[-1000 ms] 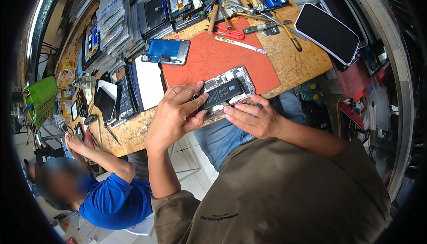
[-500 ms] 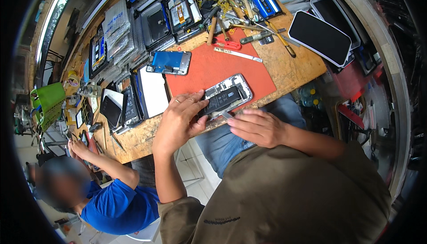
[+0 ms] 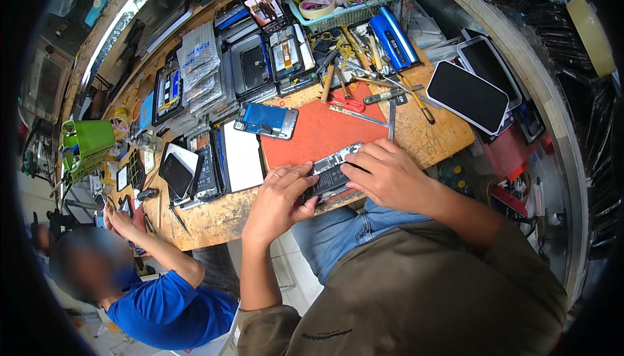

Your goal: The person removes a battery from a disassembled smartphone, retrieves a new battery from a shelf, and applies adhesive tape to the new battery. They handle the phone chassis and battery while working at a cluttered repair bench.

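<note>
An opened phone (image 3: 337,155) lies at the near edge of the orange mat, its circuit board and black battery (image 3: 329,179) bare. My left hand (image 3: 281,199) grips the left end of the phone, thumb on the near side and fingers over the top. My right hand (image 3: 388,175) is closed over the right end, fingertips at the battery's right side and covering that part of the phone. A thin grey metal strip (image 3: 392,120) points away from just behind my right fingers; whether they hold it or it lies on the mat, I cannot tell.
A phone screen part with blue film (image 3: 268,121) lies on the orange mat (image 3: 305,136). Behind are hand tools (image 3: 354,63), a green basket (image 3: 338,18) and a blue device (image 3: 394,39). White-edged phones (image 3: 468,99) sit right. At left, a person in blue (image 3: 172,310) works.
My right hand has moved from the phone's near edge up onto its right end. The metal strip it held low now points away behind the fingers. The view has shifted slightly.
</note>
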A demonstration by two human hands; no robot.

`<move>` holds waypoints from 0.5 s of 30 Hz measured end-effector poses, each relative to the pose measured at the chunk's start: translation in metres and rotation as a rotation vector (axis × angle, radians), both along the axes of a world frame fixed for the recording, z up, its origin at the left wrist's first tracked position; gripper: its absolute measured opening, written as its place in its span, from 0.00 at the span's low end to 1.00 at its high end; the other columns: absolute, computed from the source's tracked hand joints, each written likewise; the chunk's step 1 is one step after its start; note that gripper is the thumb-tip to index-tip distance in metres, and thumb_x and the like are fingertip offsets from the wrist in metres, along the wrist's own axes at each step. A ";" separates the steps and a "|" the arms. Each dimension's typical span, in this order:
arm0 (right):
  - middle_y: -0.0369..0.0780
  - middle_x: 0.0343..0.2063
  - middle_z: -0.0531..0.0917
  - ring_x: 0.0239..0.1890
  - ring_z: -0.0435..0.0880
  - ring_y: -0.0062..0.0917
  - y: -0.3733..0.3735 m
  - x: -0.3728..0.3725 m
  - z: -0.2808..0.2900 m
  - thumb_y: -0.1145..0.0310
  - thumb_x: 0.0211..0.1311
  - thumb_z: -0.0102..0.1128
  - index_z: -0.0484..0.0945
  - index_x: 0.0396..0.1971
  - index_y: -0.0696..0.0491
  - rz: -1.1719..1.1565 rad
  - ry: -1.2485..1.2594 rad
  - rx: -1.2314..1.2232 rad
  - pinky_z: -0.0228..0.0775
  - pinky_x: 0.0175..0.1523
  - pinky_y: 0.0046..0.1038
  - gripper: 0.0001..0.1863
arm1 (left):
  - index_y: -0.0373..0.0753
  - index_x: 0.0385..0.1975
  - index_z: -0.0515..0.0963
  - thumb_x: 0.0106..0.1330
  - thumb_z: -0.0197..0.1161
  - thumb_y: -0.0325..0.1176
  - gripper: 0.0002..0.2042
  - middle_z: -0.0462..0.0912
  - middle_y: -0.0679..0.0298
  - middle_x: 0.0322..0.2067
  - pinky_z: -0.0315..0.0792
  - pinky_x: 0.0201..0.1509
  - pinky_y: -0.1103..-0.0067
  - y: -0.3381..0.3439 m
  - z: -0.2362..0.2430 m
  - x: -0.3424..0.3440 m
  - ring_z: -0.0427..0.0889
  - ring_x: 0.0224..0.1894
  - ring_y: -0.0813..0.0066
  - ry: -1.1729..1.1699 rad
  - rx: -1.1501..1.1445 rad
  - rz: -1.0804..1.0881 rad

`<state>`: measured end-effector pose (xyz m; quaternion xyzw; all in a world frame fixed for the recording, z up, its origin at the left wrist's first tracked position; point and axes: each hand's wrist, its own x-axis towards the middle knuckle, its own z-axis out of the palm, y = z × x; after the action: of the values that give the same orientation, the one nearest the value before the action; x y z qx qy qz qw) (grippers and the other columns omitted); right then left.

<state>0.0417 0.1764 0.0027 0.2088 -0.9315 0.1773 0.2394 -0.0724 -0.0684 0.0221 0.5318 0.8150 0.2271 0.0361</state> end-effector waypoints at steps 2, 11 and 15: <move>0.38 0.41 0.82 0.44 0.79 0.29 0.000 -0.006 -0.003 0.65 0.56 0.66 0.81 0.41 0.56 0.030 -0.127 0.033 0.70 0.51 0.31 0.15 | 0.35 0.48 0.82 0.52 0.73 0.33 0.21 0.82 0.54 0.55 0.72 0.62 0.63 -0.001 -0.001 0.001 0.79 0.56 0.52 0.008 -0.013 -0.006; 0.41 0.28 0.82 0.34 0.83 0.28 -0.001 -0.015 -0.018 0.70 0.49 0.60 0.82 0.36 0.64 0.151 0.239 0.445 0.78 0.35 0.24 0.16 | 0.36 0.65 0.70 0.49 0.79 0.35 0.40 0.77 0.51 0.54 0.68 0.62 0.61 0.004 -0.017 0.012 0.74 0.55 0.49 -0.113 0.127 0.116; 0.40 0.27 0.81 0.33 0.83 0.28 0.004 -0.021 -0.019 0.70 0.49 0.61 0.81 0.34 0.62 0.183 0.240 0.364 0.78 0.32 0.25 0.13 | 0.34 0.66 0.67 0.44 0.80 0.33 0.44 0.78 0.50 0.55 0.66 0.63 0.62 0.004 -0.025 0.013 0.74 0.55 0.49 -0.116 0.141 0.157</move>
<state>0.0209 0.1806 -0.0167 0.3515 -0.8901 0.0014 0.2900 -0.0591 -0.0643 -0.0024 0.4535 0.8327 0.3163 0.0281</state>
